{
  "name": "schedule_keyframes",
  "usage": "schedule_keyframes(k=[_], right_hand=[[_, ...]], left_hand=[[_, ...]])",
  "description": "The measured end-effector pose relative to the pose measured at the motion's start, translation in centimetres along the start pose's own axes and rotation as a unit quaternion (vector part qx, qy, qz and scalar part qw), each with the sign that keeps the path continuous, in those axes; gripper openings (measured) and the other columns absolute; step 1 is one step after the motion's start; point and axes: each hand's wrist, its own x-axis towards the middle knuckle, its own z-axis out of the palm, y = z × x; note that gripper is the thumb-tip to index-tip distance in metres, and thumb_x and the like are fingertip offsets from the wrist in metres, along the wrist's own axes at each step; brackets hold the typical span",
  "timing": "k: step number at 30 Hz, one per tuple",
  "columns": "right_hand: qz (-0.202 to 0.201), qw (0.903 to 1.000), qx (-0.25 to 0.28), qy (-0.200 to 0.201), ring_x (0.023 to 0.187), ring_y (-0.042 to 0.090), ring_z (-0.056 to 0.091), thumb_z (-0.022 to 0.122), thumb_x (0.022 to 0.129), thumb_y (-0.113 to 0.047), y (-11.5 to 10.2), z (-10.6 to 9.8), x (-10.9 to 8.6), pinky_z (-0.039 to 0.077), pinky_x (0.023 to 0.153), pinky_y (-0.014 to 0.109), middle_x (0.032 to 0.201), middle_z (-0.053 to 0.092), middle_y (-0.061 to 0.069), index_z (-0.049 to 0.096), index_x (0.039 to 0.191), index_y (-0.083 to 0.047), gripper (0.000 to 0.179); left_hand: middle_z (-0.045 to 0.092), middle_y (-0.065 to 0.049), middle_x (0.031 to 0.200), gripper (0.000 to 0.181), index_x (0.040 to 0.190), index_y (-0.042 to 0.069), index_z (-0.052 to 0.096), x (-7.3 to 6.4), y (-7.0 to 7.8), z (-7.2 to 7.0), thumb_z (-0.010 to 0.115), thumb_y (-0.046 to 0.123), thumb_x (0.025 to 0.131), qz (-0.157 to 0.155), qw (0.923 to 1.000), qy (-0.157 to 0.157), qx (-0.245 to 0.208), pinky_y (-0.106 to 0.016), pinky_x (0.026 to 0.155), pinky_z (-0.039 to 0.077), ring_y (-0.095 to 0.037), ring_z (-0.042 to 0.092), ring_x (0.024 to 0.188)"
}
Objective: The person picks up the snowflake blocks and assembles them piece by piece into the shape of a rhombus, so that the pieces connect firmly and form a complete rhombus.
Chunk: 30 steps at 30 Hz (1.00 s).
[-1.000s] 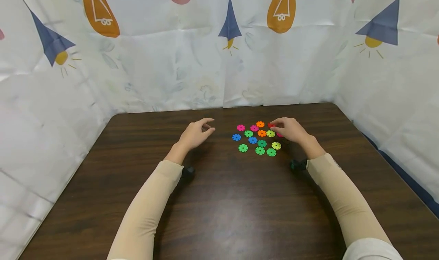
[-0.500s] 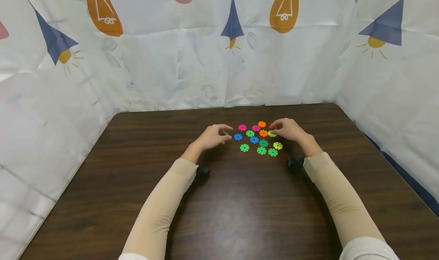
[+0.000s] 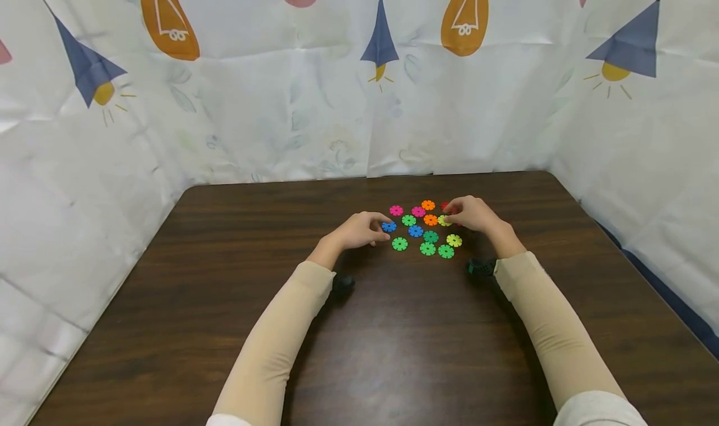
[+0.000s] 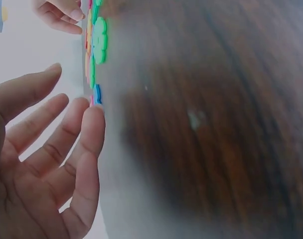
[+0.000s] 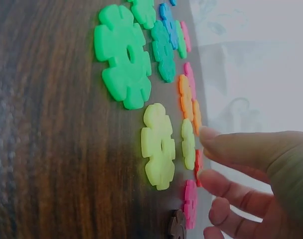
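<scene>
Head view: just brought the left hand [image 3: 358, 231] over from farther left to the leftmost blue disc [image 3: 388, 227] on the worktop [image 3: 393, 326], with a relaxed, empty grip, as with the right hand [image 3: 474, 214] near the farther yellow disc [image 5: 188, 145], apparently readying both for handling.

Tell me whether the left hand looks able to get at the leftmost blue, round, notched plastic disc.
Likely yes: the left hand is close beside that blue disc, nothing appears to lie on top of it, and the right hand is well clear.
</scene>
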Motion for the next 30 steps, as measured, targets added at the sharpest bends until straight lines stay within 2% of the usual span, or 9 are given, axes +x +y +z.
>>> schedule_keyframes(k=[6, 15, 19, 25, 30], right_hand=[[0.018, 0.9998, -0.007, -0.012, 0.102, 0.038, 0.058, 0.072, 0.098, -0.021, 0.5, -0.2, 0.0, 0.049, 0.092, 0.054, 0.117, 0.063, 0.025, 0.067, 0.126, 0.004, 0.038], [0.031, 0.9994, -0.008, -0.010, 0.103, 0.039, 0.057, 0.072, 0.097, -0.021, 0.2, -0.2, -0.2, 0.048, 0.092, 0.055, 0.117, 0.062, 0.024, 0.066, 0.124, 0.005, 0.038], [0.031, 0.9994, -0.007, -0.010, 0.099, 0.037, 0.058, 0.073, 0.097, -0.021, 0.1, 0.1, 0.0, 0.049, 0.089, 0.052, 0.113, 0.063, 0.021, 0.066, 0.123, 0.004, 0.037], [0.030, 0.9995, -0.009, -0.009, 0.101, 0.038, 0.058, 0.074, 0.095, -0.021, 0.0, 0.2, 0.4, 0.049, 0.090, 0.053, 0.112, 0.063, 0.022, 0.066, 0.121, 0.004, 0.036], [0.033, 0.9993, -0.003, -0.016, 0.103, 0.039, 0.056, 0.074, 0.096, -0.021, 0.0, 0.3, 0.6, 0.048, 0.090, 0.053, 0.116, 0.061, 0.024, 0.064, 0.118, 0.004, 0.035]], left_hand=[[0.064, -0.005, 0.088, 0.049, 0.143, 0.008, 0.059, 0.8, 0.6, 0.4, 0.072, 0.020, 0.098, 0.003, 0.9989, -0.020, 0.043, -0.027, 0.065, 0.043, -0.016, 0.054, 0.068], [0.063, -0.006, 0.099, 0.047, 0.142, 0.012, 0.063, 1.7, 1.8, 1.2, 0.074, 0.020, 0.096, -0.007, 0.9945, -0.052, 0.090, -0.029, 0.072, 0.045, -0.018, 0.055, 0.083], [0.064, -0.006, 0.101, 0.046, 0.139, 0.014, 0.066, 1.8, 2.1, 1.4, 0.076, 0.019, 0.095, -0.014, 0.9928, -0.055, 0.106, -0.029, 0.073, 0.046, -0.019, 0.056, 0.086], [0.062, -0.006, 0.098, 0.038, 0.132, 0.016, 0.072, 1.9, 1.9, 1.5, 0.077, 0.015, 0.094, -0.014, 0.9934, -0.047, 0.104, -0.028, 0.069, 0.045, -0.019, 0.054, 0.083], [0.064, -0.007, 0.104, 0.032, 0.125, 0.015, 0.075, 2.0, 1.5, 1.6, 0.077, 0.015, 0.094, -0.012, 0.9940, -0.043, 0.100, -0.030, 0.075, 0.048, -0.021, 0.056, 0.090]])
